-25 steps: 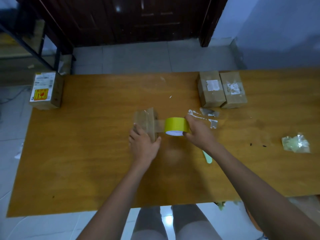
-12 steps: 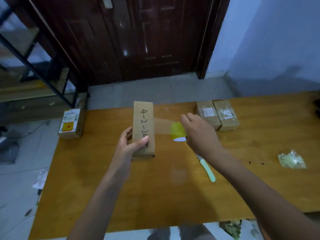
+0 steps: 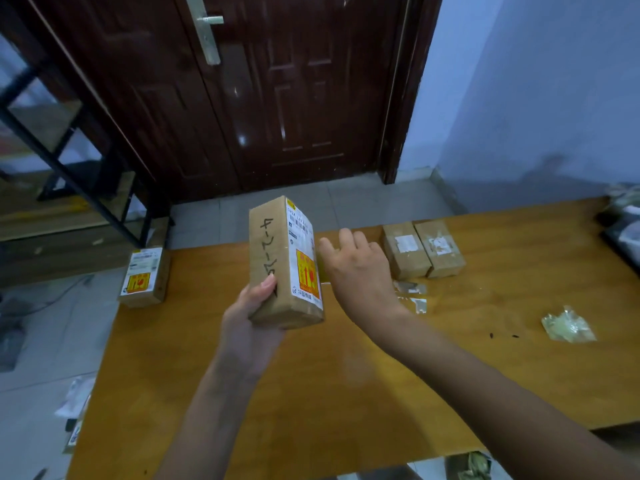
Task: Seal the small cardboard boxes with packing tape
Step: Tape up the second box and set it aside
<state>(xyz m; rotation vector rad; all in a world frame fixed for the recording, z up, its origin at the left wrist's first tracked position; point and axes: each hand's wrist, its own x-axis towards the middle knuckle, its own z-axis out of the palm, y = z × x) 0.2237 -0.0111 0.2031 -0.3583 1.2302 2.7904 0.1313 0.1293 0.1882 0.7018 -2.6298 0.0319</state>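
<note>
- My left hand [image 3: 247, 327] holds the box [image 3: 284, 263] by its lower end, thumb on the handwritten face, lifted clear above the table [image 3: 311, 393] and tilted a little.
- My right hand [image 3: 358, 271] is just beside the labelled face of the box, back of the hand toward me. I cannot tell whether it grips anything: only a thin yellow sliver shows at its edge, perhaps the tape roll, hidden behind the hand.
- To do this wrap well, I judge I should keep the box steady and keep the strip taut and square to the edges as it passes round.
- I should press the tape flat onto each face, or it may wrinkle or wander over the label.
- Two boxes [image 3: 424, 249] lie side by side on the far part of the table, and another box [image 3: 144, 277] sits at its left corner.
</note>
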